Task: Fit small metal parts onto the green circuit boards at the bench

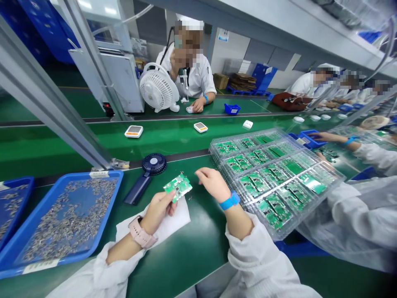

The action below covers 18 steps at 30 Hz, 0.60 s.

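My left hand (160, 209) grips a small green circuit board (178, 187) by its near edge, thumb on top. Small metal parts stand at the board's far edge. To the right of the board is my right hand (213, 182), its fingers bent and pressed together; whether a small part sits between them is hidden. Below my left hand lies a white sheet (182, 213) on the green table. Right beside my right hand is a clear plastic tray (238, 186) with green circuit boards in its compartments.
Blue trays of small metal parts (118, 182) (31, 182) stand at left. A dark handheld fan (154, 164) lies behind the board. Beyond runs a green belt (167, 138) carrying white devices (134, 131). A co-worker (201, 76) sits opposite; another person's hand (322, 136) reaches a blue bin (310, 140) at right.
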{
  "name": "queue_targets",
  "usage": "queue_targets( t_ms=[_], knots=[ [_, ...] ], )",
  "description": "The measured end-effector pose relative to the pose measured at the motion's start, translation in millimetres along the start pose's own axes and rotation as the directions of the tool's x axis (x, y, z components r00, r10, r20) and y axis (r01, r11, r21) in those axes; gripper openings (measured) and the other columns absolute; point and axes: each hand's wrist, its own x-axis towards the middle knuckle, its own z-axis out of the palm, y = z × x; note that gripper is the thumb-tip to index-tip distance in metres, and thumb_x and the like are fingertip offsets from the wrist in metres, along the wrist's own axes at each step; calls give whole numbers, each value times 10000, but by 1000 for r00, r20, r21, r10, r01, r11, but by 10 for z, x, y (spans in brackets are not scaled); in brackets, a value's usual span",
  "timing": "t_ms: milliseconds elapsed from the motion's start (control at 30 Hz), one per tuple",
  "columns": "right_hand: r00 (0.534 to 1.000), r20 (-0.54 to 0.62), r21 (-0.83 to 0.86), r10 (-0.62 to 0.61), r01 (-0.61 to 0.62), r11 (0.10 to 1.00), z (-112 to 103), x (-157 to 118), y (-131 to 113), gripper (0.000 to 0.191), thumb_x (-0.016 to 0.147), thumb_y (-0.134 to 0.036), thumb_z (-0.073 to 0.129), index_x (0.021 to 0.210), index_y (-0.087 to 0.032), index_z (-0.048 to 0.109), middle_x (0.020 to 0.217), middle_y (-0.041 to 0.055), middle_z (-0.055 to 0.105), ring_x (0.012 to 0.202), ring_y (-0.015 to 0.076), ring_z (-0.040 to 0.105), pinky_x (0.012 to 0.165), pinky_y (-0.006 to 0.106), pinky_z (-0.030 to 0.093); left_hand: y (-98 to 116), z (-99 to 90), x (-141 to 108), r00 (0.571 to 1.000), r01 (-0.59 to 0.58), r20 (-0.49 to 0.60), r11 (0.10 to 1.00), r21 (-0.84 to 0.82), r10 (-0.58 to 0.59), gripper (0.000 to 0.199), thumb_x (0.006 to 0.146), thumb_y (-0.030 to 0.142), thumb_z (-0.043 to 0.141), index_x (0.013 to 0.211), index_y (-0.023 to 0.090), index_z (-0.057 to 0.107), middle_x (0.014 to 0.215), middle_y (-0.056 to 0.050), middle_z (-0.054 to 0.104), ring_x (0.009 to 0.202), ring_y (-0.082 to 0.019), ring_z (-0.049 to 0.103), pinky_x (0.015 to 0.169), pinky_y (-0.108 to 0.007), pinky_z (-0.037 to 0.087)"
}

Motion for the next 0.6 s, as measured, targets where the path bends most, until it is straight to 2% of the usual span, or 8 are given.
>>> queue_targets(
  t_ms=[67, 133, 200, 267, 367, 467, 533, 600],
  knots=[
    [972, -188, -365, 139, -200, 909, -5, 12, 60, 269, 947, -289, 443, 1074, -160, 642, 907, 168, 710, 832, 261, 685, 704, 342, 488, 17, 1, 17, 999, 6, -35, 994, -111, -10, 560, 806, 588, 605, 435, 176, 532, 393, -13, 463, 398, -108, 422, 464, -263, 288],
    [943, -247, -493, 224, -321, 808, -2, 32, 122, 333, 921, -181, 422, 1191, -90, 596, 966, 257, 702, 904, 335, 702, 737, 401, 504, 35, 5, 24, 999, 6, -41, 985, -174, -14, 538, 821, 547, 601, 439, 175, 530, 388, -11, 456, 396, -108, 419, 465, -265, 282],
    [941, -236, -496, 244, -332, 802, -1, 50, 166, 389, 904, -115, 383, 1239, -54, 570, 975, 290, 697, 920, 357, 708, 743, 421, 513, 44, 10, 23, 999, 3, -37, 982, -191, -10, 520, 834, 516, 594, 448, 172, 534, 388, -10, 457, 397, -108, 421, 466, -265, 281],
    [941, -232, -497, 246, -332, 802, -15, 61, 179, 392, 898, -94, 368, 1219, -59, 591, 975, 283, 703, 930, 345, 712, 762, 413, 519, 44, 15, 21, 999, 3, -37, 981, -193, -10, 515, 842, 500, 585, 450, 170, 530, 389, -10, 457, 398, -107, 420, 467, -264, 282],
    [961, -191, -475, 199, -268, 838, -74, 60, 160, 338, 920, -152, 402, 1138, -145, 660, 1002, 188, 733, 974, 284, 709, 831, 359, 514, 33, 19, 24, 999, 6, -35, 980, -197, -13, 532, 843, 514, 578, 442, 168, 520, 386, -10, 454, 396, -105, 416, 466, -263, 283],
    [977, -174, -432, 124, -189, 882, -152, 57, 144, 325, 947, -250, 428, 1178, -249, 657, 1088, 66, 738, 1038, 215, 685, 890, 291, 488, 24, 15, 27, 1000, -1, -26, 980, -200, -5, 540, 835, 525, 590, 439, 163, 527, 387, -13, 463, 397, -104, 425, 467, -260, 289],
    [973, -210, -387, 99, -175, 905, -181, 54, 147, 329, 944, -259, 438, 1193, -251, 653, 1084, 47, 737, 1012, 203, 681, 878, 280, 480, 25, 11, 30, 1000, -6, -23, 979, -202, 1, 533, 834, 519, 596, 444, 160, 535, 393, -14, 472, 397, -103, 431, 468, -258, 295],
    [974, -216, -350, 63, -137, 927, -169, 49, 150, 307, 927, -242, 467, 1149, -245, 680, 1001, 40, 744, 924, 196, 682, 828, 276, 476, 33, 6, 34, 1000, -9, -25, 977, -212, 4, 531, 842, 506, 591, 444, 160, 534, 393, -15, 474, 396, -103, 433, 468, -256, 299]
  ],
)
